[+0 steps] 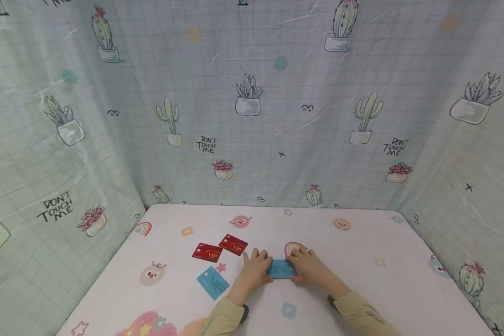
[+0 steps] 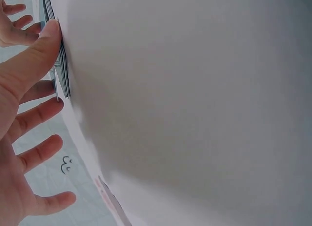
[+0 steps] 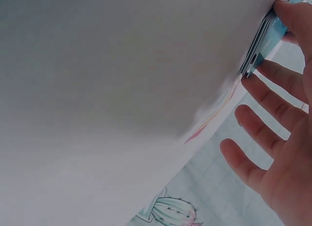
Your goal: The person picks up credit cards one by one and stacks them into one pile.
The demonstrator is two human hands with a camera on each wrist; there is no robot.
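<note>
A stack of blue cards (image 1: 281, 269) lies on the table between both hands, its top card lettered. My left hand (image 1: 254, 269) pinches the left end of the stack, with the thumb on the near edge and fingers on the far side. At the right end, my right hand (image 1: 311, 267) grips it the same way. Several layered edges of the stack (image 2: 64, 72) show beside the thumb in the left wrist view. In the right wrist view the stack (image 3: 263, 38) sits between thumb and forefingers, while the other fingers spread away from it.
Left of the hands lies a single blue VIP card (image 1: 213, 282), turned at an angle. Behind it are two red VIP cards (image 1: 207, 252), their corners close together. The white table (image 1: 361, 298) has printed cartoon patterns, and a cactus-print curtain (image 1: 277, 130) surrounds its back and sides.
</note>
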